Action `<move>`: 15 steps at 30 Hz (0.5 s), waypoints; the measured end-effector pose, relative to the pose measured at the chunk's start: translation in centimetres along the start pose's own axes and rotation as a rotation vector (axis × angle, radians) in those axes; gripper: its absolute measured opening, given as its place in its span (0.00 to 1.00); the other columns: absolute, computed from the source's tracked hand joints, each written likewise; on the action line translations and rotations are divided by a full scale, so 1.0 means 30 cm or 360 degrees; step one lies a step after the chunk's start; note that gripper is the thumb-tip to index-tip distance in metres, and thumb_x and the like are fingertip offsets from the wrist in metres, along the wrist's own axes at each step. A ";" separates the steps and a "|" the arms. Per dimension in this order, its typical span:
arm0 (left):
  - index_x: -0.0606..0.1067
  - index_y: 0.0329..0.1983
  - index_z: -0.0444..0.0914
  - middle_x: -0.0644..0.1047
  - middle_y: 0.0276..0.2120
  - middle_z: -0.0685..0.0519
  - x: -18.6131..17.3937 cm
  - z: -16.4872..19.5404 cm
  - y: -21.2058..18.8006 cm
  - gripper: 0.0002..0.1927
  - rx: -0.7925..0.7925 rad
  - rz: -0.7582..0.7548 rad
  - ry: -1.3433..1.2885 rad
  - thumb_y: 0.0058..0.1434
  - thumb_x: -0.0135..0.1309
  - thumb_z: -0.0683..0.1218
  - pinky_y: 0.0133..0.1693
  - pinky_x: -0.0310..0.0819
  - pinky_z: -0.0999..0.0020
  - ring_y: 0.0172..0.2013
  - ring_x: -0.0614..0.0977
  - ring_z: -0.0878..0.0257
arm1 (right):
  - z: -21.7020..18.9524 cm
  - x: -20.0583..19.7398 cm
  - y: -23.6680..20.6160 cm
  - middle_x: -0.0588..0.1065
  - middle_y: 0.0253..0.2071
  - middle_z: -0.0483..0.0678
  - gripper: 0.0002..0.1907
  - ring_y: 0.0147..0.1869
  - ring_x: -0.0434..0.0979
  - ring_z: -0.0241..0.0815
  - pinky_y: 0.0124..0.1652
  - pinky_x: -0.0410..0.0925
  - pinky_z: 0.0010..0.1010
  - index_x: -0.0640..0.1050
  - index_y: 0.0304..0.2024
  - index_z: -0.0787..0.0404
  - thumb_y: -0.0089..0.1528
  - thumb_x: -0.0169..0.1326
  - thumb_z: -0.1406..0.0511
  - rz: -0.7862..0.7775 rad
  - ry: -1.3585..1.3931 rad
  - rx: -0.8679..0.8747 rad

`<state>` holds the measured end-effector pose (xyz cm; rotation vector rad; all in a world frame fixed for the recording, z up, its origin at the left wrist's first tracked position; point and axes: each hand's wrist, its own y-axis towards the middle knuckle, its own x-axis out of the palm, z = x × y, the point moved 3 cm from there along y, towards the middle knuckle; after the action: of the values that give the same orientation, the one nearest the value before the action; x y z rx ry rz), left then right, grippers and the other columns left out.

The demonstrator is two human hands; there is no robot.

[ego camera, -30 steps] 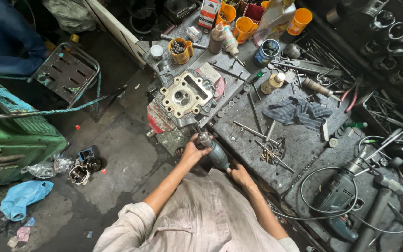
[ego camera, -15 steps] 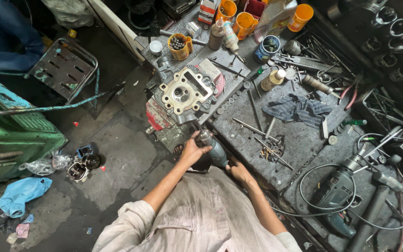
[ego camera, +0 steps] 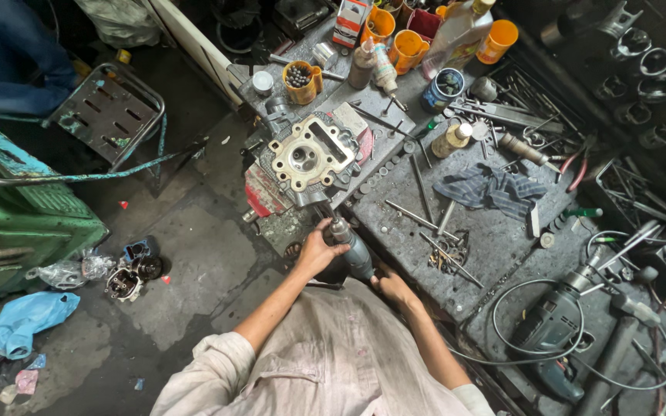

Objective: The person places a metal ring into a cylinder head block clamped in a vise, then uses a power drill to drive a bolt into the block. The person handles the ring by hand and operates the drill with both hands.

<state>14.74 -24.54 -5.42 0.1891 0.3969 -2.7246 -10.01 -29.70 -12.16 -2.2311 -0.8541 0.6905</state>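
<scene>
Both hands stayed wrapped on my drill (ego camera: 351, 254): left hand (ego camera: 319, 248) by its nose, right hand (ego camera: 389, 283) behind; it looks heavy and hard, nosing the engine head (ego camera: 307, 159).

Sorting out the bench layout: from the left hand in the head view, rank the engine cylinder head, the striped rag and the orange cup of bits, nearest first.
From the left hand, which grips a power tool:
1. Engine cylinder head, just ahead of the hand at the bench edge.
2. Orange cup of bits, beyond the cylinder head.
3. Striped rag, far off to the right.

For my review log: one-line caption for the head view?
Both hands, left hand and right hand, grip a power drill aimed at a cylinder head on a cluttered workbench.
</scene>
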 end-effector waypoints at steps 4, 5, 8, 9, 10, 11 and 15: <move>0.73 0.57 0.35 0.84 0.48 0.48 -0.005 0.005 0.001 0.35 0.0035 -0.0011 -0.0045 0.45 0.73 0.43 0.56 0.73 0.66 0.51 0.83 0.59 | -0.005 -0.001 0.013 0.74 0.63 0.57 0.35 0.67 0.72 0.48 0.64 0.61 0.34 0.65 0.71 0.60 0.60 0.54 0.68 0.0001 -0.0024 -0.0046; 0.73 0.56 0.35 0.83 0.48 0.48 -0.005 0.006 0.001 0.35 0.0041 -0.0008 -0.0043 0.45 0.73 0.43 0.56 0.73 0.66 0.51 0.83 0.59 | -0.005 -0.001 0.015 0.74 0.63 0.57 0.35 0.67 0.71 0.48 0.64 0.61 0.34 0.65 0.71 0.60 0.60 0.55 0.68 0.0001 -0.0032 -0.0052; 0.73 0.56 0.36 0.83 0.48 0.49 -0.005 0.009 0.002 0.34 0.0051 -0.0016 -0.0085 0.46 0.73 0.42 0.55 0.73 0.66 0.51 0.83 0.60 | -0.005 0.001 0.015 0.73 0.64 0.56 0.35 0.67 0.71 0.47 0.65 0.60 0.33 0.65 0.70 0.60 0.60 0.55 0.68 -0.0001 -0.0044 -0.0066; 0.73 0.56 0.36 0.83 0.48 0.50 -0.004 0.009 0.002 0.33 0.0051 -0.0023 -0.0108 0.46 0.73 0.41 0.55 0.73 0.66 0.51 0.83 0.60 | -0.004 0.001 0.015 0.74 0.64 0.56 0.35 0.67 0.71 0.47 0.64 0.60 0.33 0.66 0.71 0.59 0.60 0.54 0.68 -0.0003 -0.0043 -0.0069; 0.73 0.56 0.36 0.83 0.48 0.50 -0.003 0.010 0.003 0.33 0.0057 -0.0030 -0.0119 0.46 0.72 0.41 0.55 0.73 0.66 0.51 0.83 0.61 | -0.002 0.002 0.014 0.74 0.64 0.56 0.35 0.67 0.71 0.47 0.64 0.60 0.33 0.66 0.71 0.58 0.60 0.54 0.68 -0.0005 -0.0043 -0.0073; 0.73 0.55 0.36 0.84 0.49 0.51 -0.002 0.010 0.003 0.32 0.0064 -0.0037 -0.0128 0.46 0.72 0.40 0.55 0.73 0.66 0.51 0.83 0.62 | -0.003 0.004 0.013 0.74 0.64 0.56 0.35 0.67 0.71 0.47 0.64 0.61 0.34 0.66 0.71 0.58 0.59 0.53 0.68 -0.0017 -0.0020 -0.0088; 0.73 0.55 0.37 0.84 0.48 0.53 0.002 0.012 0.005 0.31 0.0043 -0.0061 -0.0207 0.47 0.71 0.38 0.54 0.74 0.67 0.50 0.83 0.64 | -0.004 0.007 0.009 0.74 0.64 0.55 0.35 0.67 0.71 0.47 0.64 0.61 0.34 0.65 0.71 0.58 0.59 0.53 0.69 -0.0035 0.0037 -0.0095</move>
<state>14.71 -24.79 -5.12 0.0109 0.3299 -2.7620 -9.70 -29.73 -12.32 -2.2747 -0.8978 0.6354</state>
